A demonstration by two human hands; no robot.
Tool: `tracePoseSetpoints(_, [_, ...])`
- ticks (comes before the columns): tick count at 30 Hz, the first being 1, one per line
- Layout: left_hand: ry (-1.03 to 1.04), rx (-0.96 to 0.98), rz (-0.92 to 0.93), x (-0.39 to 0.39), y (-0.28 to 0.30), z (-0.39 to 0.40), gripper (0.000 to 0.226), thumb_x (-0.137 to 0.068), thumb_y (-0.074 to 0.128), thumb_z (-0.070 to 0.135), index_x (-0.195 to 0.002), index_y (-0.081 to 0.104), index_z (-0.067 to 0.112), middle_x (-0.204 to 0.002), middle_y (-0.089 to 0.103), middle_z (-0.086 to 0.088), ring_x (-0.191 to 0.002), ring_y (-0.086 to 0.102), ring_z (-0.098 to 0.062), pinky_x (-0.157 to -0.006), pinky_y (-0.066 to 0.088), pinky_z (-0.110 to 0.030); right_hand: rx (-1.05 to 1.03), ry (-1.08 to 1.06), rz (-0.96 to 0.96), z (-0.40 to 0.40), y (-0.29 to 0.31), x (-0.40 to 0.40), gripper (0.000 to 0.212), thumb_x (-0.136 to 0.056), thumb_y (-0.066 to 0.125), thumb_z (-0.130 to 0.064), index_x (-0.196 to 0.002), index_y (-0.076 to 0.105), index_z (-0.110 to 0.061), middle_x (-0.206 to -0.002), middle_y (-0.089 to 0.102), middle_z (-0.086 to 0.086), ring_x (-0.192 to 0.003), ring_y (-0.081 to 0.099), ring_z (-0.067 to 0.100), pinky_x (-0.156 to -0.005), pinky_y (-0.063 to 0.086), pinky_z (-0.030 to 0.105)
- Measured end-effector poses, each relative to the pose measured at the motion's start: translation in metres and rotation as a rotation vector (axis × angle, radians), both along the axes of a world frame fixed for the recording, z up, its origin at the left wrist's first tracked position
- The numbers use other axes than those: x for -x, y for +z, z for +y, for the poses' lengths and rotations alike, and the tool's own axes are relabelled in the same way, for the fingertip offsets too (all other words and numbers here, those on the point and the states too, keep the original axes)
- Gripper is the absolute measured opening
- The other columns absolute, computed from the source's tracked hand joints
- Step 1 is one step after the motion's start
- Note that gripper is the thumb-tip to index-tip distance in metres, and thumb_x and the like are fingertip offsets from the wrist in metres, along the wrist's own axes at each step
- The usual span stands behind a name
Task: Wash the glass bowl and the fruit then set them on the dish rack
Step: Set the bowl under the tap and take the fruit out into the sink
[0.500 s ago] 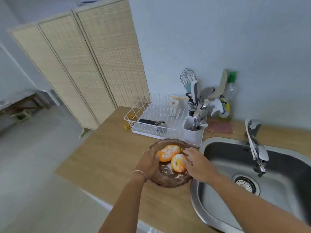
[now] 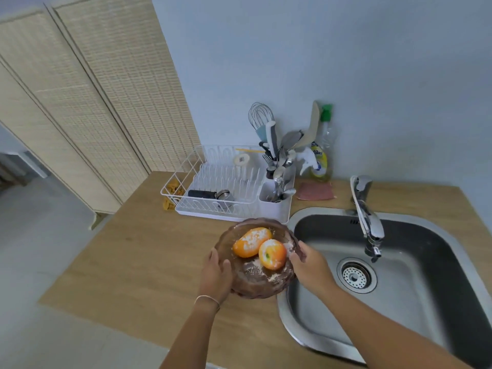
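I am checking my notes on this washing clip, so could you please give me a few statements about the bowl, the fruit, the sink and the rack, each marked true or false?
1. The brown ribbed glass bowl holds two orange fruits dusted with white powder. True.
2. Water is running from the chrome faucet. False: no stream is visible.
3. The left hand and the right hand grip opposite rims of the bowl. True.
4. The bowl sits inside the white wire dish rack. False: it is in front of the rack, at the edge of the steel sink.
5. The sink basin is full of dishes. False: only the drain strainer shows.
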State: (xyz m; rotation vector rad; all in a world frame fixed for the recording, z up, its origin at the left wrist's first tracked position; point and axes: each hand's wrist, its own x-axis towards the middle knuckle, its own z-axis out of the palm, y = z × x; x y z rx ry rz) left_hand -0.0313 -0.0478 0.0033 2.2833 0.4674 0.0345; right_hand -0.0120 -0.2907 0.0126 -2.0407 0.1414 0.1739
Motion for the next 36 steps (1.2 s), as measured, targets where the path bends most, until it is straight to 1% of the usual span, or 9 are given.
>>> tracePoseSetpoints(4, [-0.062,0.010,-0.060,0.001,0.001,-0.043,0.056,-0.100,0.049,0.020,-0.148,0.032,-0.005,-0.149,0.038,-0.022,-0.137,0.038,-0.034,-0.114,0.032,-0.041,0.018,-0.111,-0.058,-0.039,-0.003,0.022,0.018,-0.090,0.052,-0.032,-0.099,0.067,-0.029,-0.091,0.072,-0.007,-0.087,0.066,0.012,-0.075,0.056,0.037])
tracePoseSetpoints(7, [-0.117,0.005,-0.103,-0.002,0.002,-0.076,0.057,-0.100,0.049,0.020,-0.149,0.031,-0.004,-0.149,0.039,-0.024,-0.138,0.036,-0.034,-0.114,0.029,-0.039,0.005,-0.182,-0.079,-0.068,-0.004,0.039,0.020,-0.095,0.053,-0.019,-0.101,0.067,-0.032,-0.094,0.071,-0.008,-0.091,0.064,0.009,-0.069,0.049,0.025])
tracePoseSetpoints(9, [-0.169,0.010,-0.100,-0.003,0.002,-0.096,0.058,-0.100,0.049,0.021,-0.150,0.030,-0.003,-0.149,0.039,-0.024,-0.138,0.036,-0.034,-0.114,0.030,-0.039,0.009,-0.251,-0.073,-0.087,-0.009,0.048,0.026,-0.097,0.054,-0.015,-0.114,0.067,-0.028,-0.099,0.070,-0.007,-0.094,0.064,0.011,-0.070,0.046,0.019])
tracePoseSetpoints(16, [-0.349,0.013,-0.087,-0.006,-0.014,-0.155,0.056,-0.099,0.051,0.028,-0.149,0.036,0.007,-0.145,0.044,-0.013,-0.133,0.043,-0.028,-0.111,0.032,-0.032,0.057,-0.456,-0.065,-0.144,-0.030,0.065,0.032,-0.096,0.055,-0.012,-0.124,0.068,-0.020,-0.097,0.069,0.000,-0.091,0.063,0.014,-0.077,0.052,0.030])
tracePoseSetpoints(21, [-0.485,0.048,0.072,-0.010,-0.037,-0.191,0.071,-0.099,0.052,0.029,-0.155,0.015,0.004,-0.161,0.016,-0.010,-0.146,0.024,-0.022,-0.109,0.014,-0.016,0.136,-0.404,0.069,-0.179,-0.061,0.067,0.031,-0.096,0.055,-0.021,-0.127,0.061,-0.023,-0.104,0.064,0.001,-0.094,0.061,0.017,-0.081,0.052,0.036])
tracePoseSetpoints(26, [-0.579,0.141,0.338,-0.015,-0.067,-0.210,0.089,-0.096,0.059,0.030,-0.156,-0.003,0.009,-0.164,-0.005,-0.003,-0.147,0.022,-0.025,-0.116,0.025,-0.029,0.171,-0.306,0.255,-0.199,-0.093,0.062,0.052,-0.094,0.059,-0.027,-0.144,0.043,-0.022,-0.131,0.056,0.006,-0.119,0.056,0.026,-0.098,0.048,0.038])
tracePoseSetpoints(30, [-0.606,0.121,0.457,-0.022,-0.083,-0.215,0.096,-0.095,0.061,0.031,-0.156,-0.010,0.012,-0.165,-0.010,-0.001,-0.149,0.017,-0.027,-0.118,0.026,-0.035,0.092,-0.244,0.322,-0.222,-0.146,0.057,0.063,-0.079,0.058,-0.043,-0.140,0.043,-0.035,-0.137,0.058,0.002,-0.127,0.055,0.022,-0.107,0.047,0.046])
tracePoseSetpoints(33, [-0.595,0.123,0.459,-0.026,-0.091,-0.217,0.093,-0.096,0.059,0.030,-0.156,-0.010,0.014,-0.165,-0.010,-0.001,-0.149,0.017,-0.027,-0.117,0.026,-0.035,0.093,-0.222,0.320,-0.216,-0.126,0.054,0.058,-0.084,0.063,-0.025,-0.139,0.045,-0.030,-0.137,0.057,0.003,-0.128,0.054,0.023,-0.108,0.046,0.046])
tracePoseSetpoints(36, [-0.611,0.029,0.385,-0.024,-0.097,-0.218,0.090,-0.097,0.056,0.034,-0.155,-0.010,0.016,-0.165,-0.013,0.000,-0.151,0.008,-0.026,-0.118,0.018,-0.033,0.479,-0.196,0.206,-0.212,-0.110,0.053,0.062,-0.082,0.068,-0.034,-0.139,0.044,-0.025,-0.137,0.054,0.003,-0.124,0.053,0.026,-0.101,0.051,0.046])
